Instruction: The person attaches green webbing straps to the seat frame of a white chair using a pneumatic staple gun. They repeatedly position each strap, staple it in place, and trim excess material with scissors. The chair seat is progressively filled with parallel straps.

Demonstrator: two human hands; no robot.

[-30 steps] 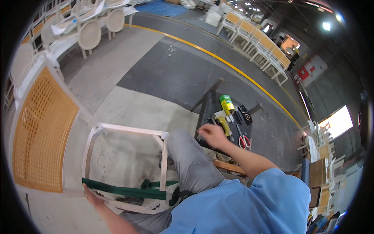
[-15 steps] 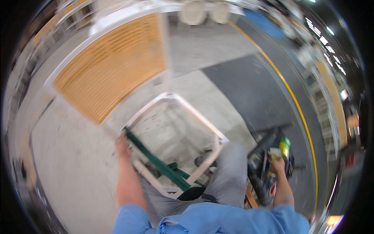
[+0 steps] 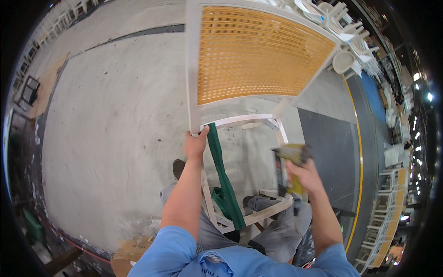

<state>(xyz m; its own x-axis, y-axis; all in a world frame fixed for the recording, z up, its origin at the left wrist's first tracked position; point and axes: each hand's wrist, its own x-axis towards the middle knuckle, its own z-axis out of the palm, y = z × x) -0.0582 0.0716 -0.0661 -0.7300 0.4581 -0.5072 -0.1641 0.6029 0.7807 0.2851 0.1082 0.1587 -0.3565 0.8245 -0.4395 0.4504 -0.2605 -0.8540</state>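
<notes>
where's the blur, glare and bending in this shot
Head view, right of centre: the olive-yellow and black power tool in the bare right hand looks motion-blurred; head view, right rim: small white lamps glare; head view, right side: the painted yellow floor line bows outward.

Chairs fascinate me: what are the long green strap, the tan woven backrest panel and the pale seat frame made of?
Green strap: matte, probably fabric webbing; it folds softly. Tan woven backrest panel: likely cane, possibly plastic; open lattice, finish unclear. Pale seat frame: probably wood, bare or thinly coated; grain-like streaks on near rail.
</notes>
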